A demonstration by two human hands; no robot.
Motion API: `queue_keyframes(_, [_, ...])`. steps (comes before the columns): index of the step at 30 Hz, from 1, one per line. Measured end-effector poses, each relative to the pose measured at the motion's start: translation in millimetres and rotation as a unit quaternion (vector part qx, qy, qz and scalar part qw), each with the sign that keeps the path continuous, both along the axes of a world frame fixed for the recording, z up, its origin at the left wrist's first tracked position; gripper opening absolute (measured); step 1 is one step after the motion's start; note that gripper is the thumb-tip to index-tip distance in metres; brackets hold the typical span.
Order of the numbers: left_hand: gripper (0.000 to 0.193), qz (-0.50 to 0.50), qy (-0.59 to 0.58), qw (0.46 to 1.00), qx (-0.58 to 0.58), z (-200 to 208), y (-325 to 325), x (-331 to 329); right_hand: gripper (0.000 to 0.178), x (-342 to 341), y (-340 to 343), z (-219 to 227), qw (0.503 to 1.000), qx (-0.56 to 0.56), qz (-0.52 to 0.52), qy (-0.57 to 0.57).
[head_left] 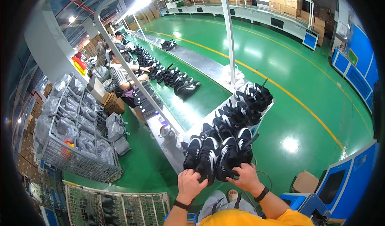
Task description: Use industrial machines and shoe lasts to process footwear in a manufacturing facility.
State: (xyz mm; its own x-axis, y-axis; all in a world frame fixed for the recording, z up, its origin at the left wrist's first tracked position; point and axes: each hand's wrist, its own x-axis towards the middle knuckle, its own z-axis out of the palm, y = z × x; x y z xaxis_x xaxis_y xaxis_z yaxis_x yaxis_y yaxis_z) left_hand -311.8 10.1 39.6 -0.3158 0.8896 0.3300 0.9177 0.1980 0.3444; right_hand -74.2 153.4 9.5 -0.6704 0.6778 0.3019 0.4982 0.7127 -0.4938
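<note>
Green floor [288, 125] spreads under bright lights, with a wire cage cart [82, 163] of plastic-wrapped bundles to the left and a co-worker in a striped top [119, 76] by a green-surfaced line of dark shoes [172, 78]. Nearer, a pale bench [198, 125] carries a cluster of black-and-white shoes [234, 113] stretching away to the right. At its near end, two black shoes stand side by side, toes toward the wearer. Left hand [191, 184] is curled, thumb and fingers pinching at the toe of the left black shoe [207, 157], which lies just ahead of it. Right hand [245, 180] is likewise bent, thumb and fingers closed at the toe of the right black shoe [227, 155], ahead and slightly to its left. How firmly either grips cannot be told.
</note>
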Motion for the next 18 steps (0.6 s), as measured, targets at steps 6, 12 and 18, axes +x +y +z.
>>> queue_keyframes(6, [0.035,-0.117,-0.024,0.992,-0.046,-14,129,-62,0.042,-6,40,0,0.987,-0.084,-0.135,0.018])
queue_keyframes(12, [0.029,-0.126,-0.033,0.991,-0.001,-54,277,-167,0.044,-12,59,-1,0.961,-0.091,-0.26,0.017])
queue_keyframes(18, [0.03,0.184,0.021,0.977,0.107,-95,375,-264,0.046,-49,81,5,0.946,-0.054,-0.318,-0.023])
